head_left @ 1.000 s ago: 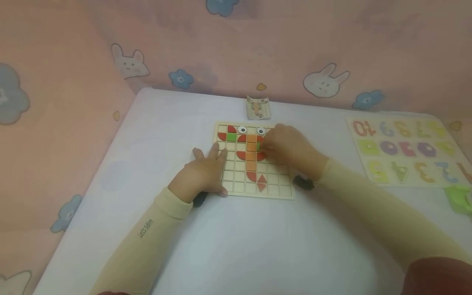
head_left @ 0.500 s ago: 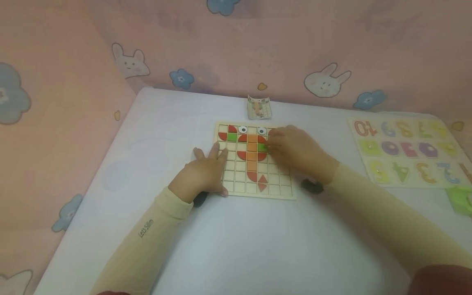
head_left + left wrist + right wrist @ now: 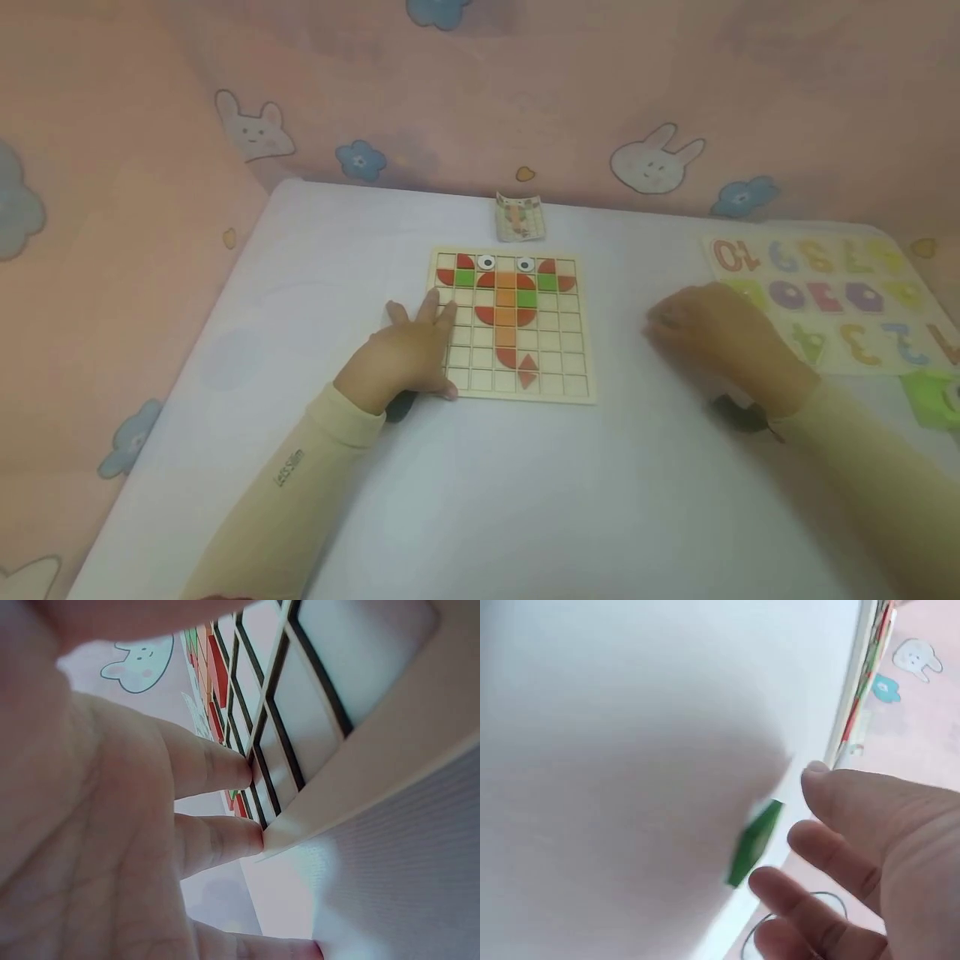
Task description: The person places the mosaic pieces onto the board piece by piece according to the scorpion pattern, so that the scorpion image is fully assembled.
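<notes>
A wooden grid board [image 3: 551,342] lies on the white table with red, green and orange tiles and two eye pieces in its cells. My left hand [image 3: 405,354] rests at its left edge, fingers spread. In the left wrist view, fingertips [image 3: 251,838] touch the board's rim [image 3: 390,776]. Right of the board, my right hand [image 3: 720,333] is over the table, apart from the board. In the right wrist view, a blurred green tile [image 3: 754,844] is close by its parted thumb and fingers, not visibly pinched. The head view hides this tile.
A small picture card [image 3: 519,218] stands behind the board. At the right lies a number puzzle board [image 3: 832,319], with a light green object [image 3: 926,400] in front of it. A pink patterned curtain [image 3: 480,100] borders the table's back and left.
My right hand has left the grid board and moved right. A green tile now shows in the board's right-middle cell, and the upper-right tiles are uncovered. My left hand stays at the board's edge.
</notes>
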`<state>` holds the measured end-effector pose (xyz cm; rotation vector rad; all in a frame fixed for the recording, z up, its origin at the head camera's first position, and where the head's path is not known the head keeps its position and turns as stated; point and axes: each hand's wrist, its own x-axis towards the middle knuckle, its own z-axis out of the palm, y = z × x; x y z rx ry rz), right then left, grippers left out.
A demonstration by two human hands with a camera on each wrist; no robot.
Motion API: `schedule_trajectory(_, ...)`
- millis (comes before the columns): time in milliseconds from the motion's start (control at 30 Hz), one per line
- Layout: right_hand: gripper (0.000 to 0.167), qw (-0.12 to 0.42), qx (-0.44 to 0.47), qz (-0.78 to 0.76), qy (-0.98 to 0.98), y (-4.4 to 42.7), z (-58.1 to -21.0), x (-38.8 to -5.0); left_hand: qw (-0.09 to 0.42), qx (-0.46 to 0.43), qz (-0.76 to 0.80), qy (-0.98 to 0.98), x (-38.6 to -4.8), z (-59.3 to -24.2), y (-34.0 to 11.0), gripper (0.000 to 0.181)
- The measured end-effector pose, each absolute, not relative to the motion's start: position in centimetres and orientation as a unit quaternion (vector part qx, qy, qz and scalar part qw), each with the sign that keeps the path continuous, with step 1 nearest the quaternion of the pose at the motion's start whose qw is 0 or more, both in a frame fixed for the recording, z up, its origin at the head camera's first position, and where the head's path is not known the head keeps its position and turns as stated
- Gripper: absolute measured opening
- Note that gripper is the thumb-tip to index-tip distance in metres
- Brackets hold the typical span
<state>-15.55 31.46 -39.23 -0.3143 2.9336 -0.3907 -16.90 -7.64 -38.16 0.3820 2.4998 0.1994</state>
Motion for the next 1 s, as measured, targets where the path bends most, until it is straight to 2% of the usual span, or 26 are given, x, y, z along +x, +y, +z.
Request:
schedule_trajectory(333,0.027,0.034,-0.101,-0.139,0.985,32.1,-39.7,-13.4,0.295,0.144,0.08,0.941,-16.8,-38.3,-7.8,0.127)
schedule_trajectory(633,0.024,0.008,-0.181,-0.135,0.974,30.8,-39.3,-14.3,0.294,0.151,0.075,0.941,-16.8,-38.5,-7.7,0.127)
schedule_trajectory(800,0.021,0.002,-0.215,-0.136,0.967,26.9,-38.2,-16.5,0.293,0.151,0.078,0.941,-16.8,-38.4,-7.7,0.127)
schedule_trajectory(1000,0.021,0.01,-0.276,-0.118,0.954,19.5,-37.6,-19.8,0.293,0.151,0.078,0.941,-16.9,-38.3,-7.8,0.127)
